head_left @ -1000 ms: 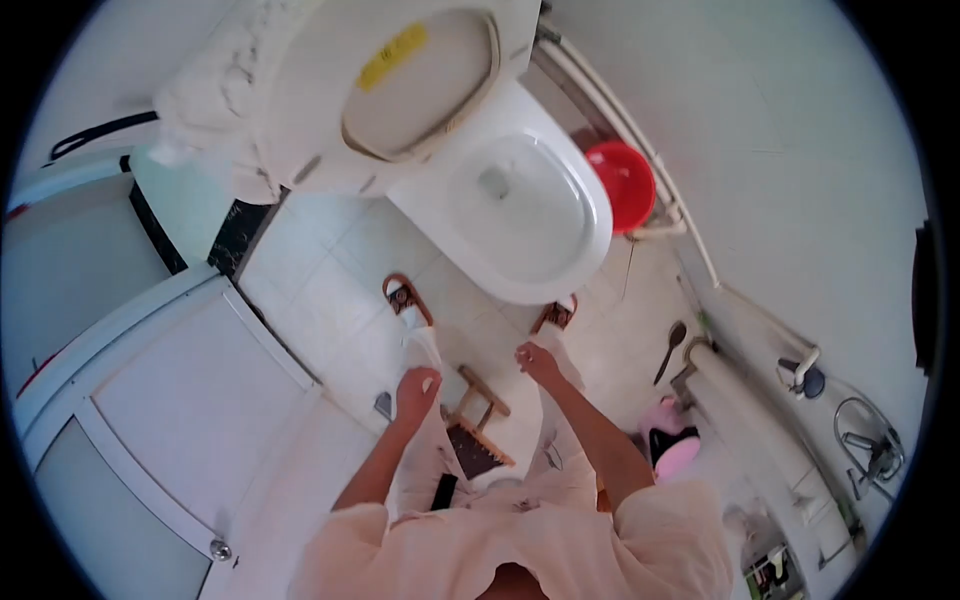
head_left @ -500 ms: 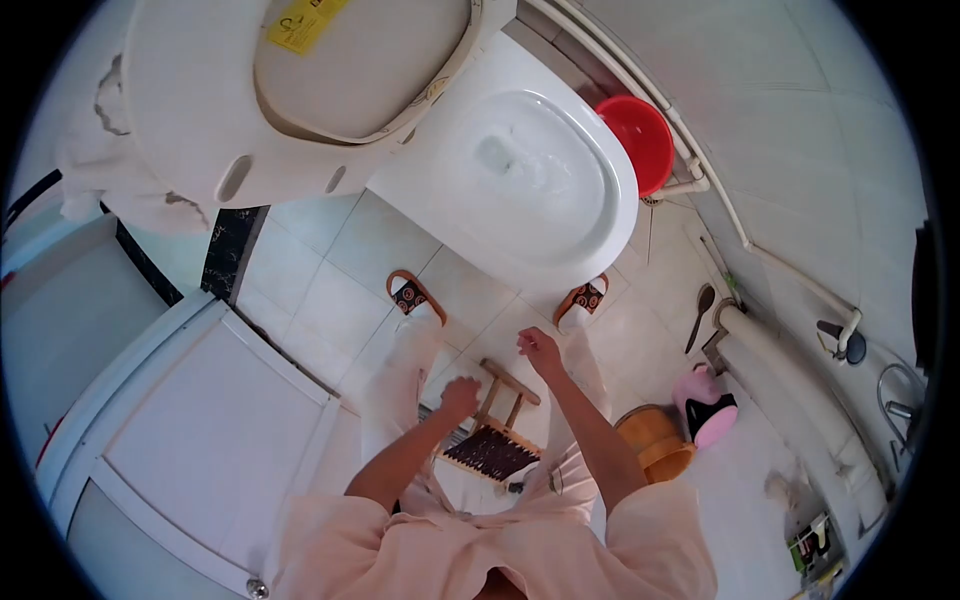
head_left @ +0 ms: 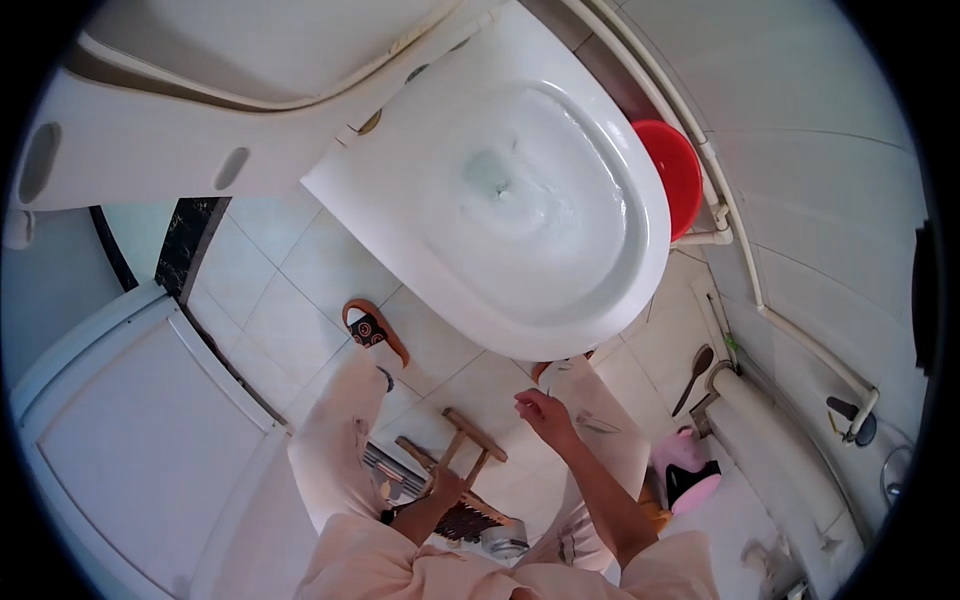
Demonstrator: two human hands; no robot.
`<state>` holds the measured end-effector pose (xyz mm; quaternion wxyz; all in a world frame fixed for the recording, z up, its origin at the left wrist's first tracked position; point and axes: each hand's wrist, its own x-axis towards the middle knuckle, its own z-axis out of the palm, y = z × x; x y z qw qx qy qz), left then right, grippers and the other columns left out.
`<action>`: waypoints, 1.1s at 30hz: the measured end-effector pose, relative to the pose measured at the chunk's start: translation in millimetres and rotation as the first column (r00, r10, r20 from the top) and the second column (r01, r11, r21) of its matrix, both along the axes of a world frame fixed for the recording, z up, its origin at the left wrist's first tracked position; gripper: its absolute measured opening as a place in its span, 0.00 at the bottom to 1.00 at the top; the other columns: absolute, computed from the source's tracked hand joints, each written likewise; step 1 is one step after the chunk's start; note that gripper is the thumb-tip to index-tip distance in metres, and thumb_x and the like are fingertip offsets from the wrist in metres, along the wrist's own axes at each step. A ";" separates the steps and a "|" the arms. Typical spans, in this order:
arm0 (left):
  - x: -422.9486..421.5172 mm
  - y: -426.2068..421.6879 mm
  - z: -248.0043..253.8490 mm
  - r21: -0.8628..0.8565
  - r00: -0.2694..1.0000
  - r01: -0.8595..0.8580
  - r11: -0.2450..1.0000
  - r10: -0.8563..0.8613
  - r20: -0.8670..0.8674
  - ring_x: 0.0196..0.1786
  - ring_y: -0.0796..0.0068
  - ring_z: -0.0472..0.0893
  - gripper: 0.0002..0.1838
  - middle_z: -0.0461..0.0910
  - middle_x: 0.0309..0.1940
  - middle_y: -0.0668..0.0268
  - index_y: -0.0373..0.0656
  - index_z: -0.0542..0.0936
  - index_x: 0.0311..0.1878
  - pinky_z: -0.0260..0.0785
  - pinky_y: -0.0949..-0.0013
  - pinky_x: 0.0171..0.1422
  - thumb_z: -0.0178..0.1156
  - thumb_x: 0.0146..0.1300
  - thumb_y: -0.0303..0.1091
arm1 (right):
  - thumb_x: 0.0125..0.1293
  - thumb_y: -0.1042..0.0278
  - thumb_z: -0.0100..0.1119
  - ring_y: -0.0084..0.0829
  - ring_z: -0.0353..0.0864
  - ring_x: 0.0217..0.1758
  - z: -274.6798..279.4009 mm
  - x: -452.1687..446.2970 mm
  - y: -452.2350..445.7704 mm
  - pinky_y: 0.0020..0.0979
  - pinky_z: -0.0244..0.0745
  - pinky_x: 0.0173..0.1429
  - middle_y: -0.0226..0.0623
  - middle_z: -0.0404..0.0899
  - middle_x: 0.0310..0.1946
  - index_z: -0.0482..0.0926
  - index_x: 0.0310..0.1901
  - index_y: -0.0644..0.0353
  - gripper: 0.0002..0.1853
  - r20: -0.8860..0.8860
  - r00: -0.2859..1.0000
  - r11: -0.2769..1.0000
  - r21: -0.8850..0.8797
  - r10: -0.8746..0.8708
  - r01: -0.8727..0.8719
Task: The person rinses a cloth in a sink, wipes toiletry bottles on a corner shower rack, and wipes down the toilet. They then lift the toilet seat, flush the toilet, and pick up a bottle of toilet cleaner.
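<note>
My left hand (head_left: pixel 447 488) is low between my knees, over the wooden frame of a small folding stool (head_left: pixel 470 436) with a dark woven seat; its fingers are too hidden to show whether they grip the frame. My right hand (head_left: pixel 543 412) hovers above my right thigh, fingers curled together with nothing visible in them. In front of me stands a white toilet bowl (head_left: pixel 600 300) with water in it. Its raised seat and lid (head_left: pixel 180 140) lean up at the upper left. A round silvery object (head_left: pixel 505 540) lies beside the stool's seat.
A red basin (head_left: pixel 675 180) sits right of the toilet, by wall pipes (head_left: pixel 740 230). Further right are a dark brush (head_left: pixel 694 380), a pink and black item (head_left: pixel 688 472) and a partly hidden wooden bucket (head_left: pixel 652 508). A white door (head_left: pixel 150 440) is on the left.
The view has come closer to the toilet, which looks larger. My left hand has moved down to the stool frame. My right hand stays raised over my thigh.
</note>
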<state>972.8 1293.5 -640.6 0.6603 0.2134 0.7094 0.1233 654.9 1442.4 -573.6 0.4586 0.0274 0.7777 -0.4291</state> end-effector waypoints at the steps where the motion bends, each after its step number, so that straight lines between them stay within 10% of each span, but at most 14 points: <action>1: 12.5 3.3 -8.9 0.010 0.998 0.035 0.999 -0.034 -0.060 0.42 0.57 0.78 0.11 0.80 0.36 0.60 0.46 0.83 0.39 0.66 0.47 0.39 0.57 0.57 0.39 | 0.64 0.68 0.58 0.27 0.80 0.29 -0.6 -6.3 -0.2 0.27 0.75 0.36 0.37 0.80 0.30 0.76 0.45 0.60 0.10 -0.008 1.000 1.000 -0.026 -0.009 0.009; 6: 39.3 13.7 -33.0 0.000 1.000 -0.025 1.000 0.025 0.002 0.40 0.57 0.80 0.08 0.81 0.32 0.60 0.47 0.85 0.33 0.68 0.46 0.41 0.57 0.57 0.35 | 0.63 0.68 0.58 0.29 0.81 0.28 -10.2 -15.1 11.0 0.28 0.76 0.35 0.37 0.81 0.28 0.76 0.44 0.60 0.09 -0.064 0.996 0.994 -0.097 -0.055 0.049; 10: 39.8 -14.1 -59.5 0.097 0.916 -0.392 0.915 0.398 -0.047 0.44 0.55 0.80 0.10 0.82 0.35 0.58 0.46 0.84 0.38 0.66 0.37 0.50 0.57 0.57 0.37 | 0.63 0.70 0.58 0.28 0.82 0.28 -23.0 -0.3 22.3 0.27 0.76 0.35 0.37 0.81 0.28 0.76 0.42 0.60 0.08 -0.047 0.991 0.984 -0.128 -0.127 0.120; 11: -22.7 -29.1 -26.6 0.043 0.992 -0.124 0.991 0.125 -0.024 0.45 0.57 0.80 0.10 0.82 0.35 0.57 0.46 0.84 0.36 0.68 0.41 0.49 0.61 0.53 0.38 | 0.63 0.70 0.58 0.27 0.82 0.28 -30.8 8.3 25.1 0.27 0.76 0.35 0.37 0.81 0.28 0.76 0.42 0.61 0.08 -0.017 0.990 0.980 -0.141 -0.143 0.139; 14: -62.1 -71.0 -24.3 0.151 0.986 -0.076 0.986 0.096 -0.136 0.40 0.60 0.82 0.10 0.82 0.33 0.61 0.47 0.82 0.34 0.74 0.52 0.37 0.64 0.48 0.38 | 0.62 0.72 0.57 0.27 0.82 0.29 -26.3 26.5 30.8 0.26 0.76 0.35 0.36 0.81 0.28 0.76 0.42 0.61 0.07 0.062 0.990 0.987 -0.096 -0.123 0.129; 21: -124.3 -124.2 -6.8 -0.167 0.977 -0.166 0.972 0.140 -0.159 0.54 0.64 0.74 0.11 0.79 0.44 0.66 0.52 0.83 0.44 0.65 0.51 0.53 0.59 0.58 0.40 | 0.65 0.72 0.55 0.23 0.81 0.31 49.1 16.8 -5.9 0.24 0.78 0.37 0.36 0.80 0.29 0.75 0.43 0.66 0.08 0.047 0.994 0.994 -0.047 0.103 -0.101; 25: -197.5 -132.6 82.0 -0.073 0.887 -0.456 0.887 0.446 -0.121 0.61 0.59 0.70 0.19 0.72 0.57 0.60 0.52 0.76 0.56 0.64 0.48 0.61 0.55 0.62 0.43 | 0.65 0.70 0.55 0.23 0.80 0.29 71.6 -14.0 -47.1 0.24 0.76 0.35 0.36 0.81 0.28 0.76 0.43 0.65 0.09 -0.106 0.969 0.973 -0.038 0.223 -0.228; 29: -223.0 -160.9 48.7 0.342 0.272 -0.874 0.346 0.930 -0.246 0.60 0.58 0.71 0.24 0.72 0.57 0.57 0.46 0.73 0.57 0.64 0.56 0.62 0.61 0.58 0.42 | 0.65 0.69 0.55 0.24 0.80 0.29 127.2 -58.8 -126.4 0.25 0.75 0.36 0.36 0.81 0.28 0.76 0.44 0.64 0.09 -0.227 0.936 0.954 -0.069 0.270 -0.292; 33: -354.7 -285.9 95.1 0.591 -0.310 -0.805 -0.054 0.888 -0.341 0.49 0.65 0.79 0.20 0.80 0.44 0.60 0.42 0.76 0.51 0.70 0.66 0.55 0.64 0.56 0.37 | 0.65 0.69 0.55 0.24 0.81 0.31 164.2 -80.8 -192.4 0.26 0.75 0.38 0.36 0.81 0.28 0.76 0.45 0.64 0.10 -0.274 0.925 0.945 -0.122 0.262 -0.304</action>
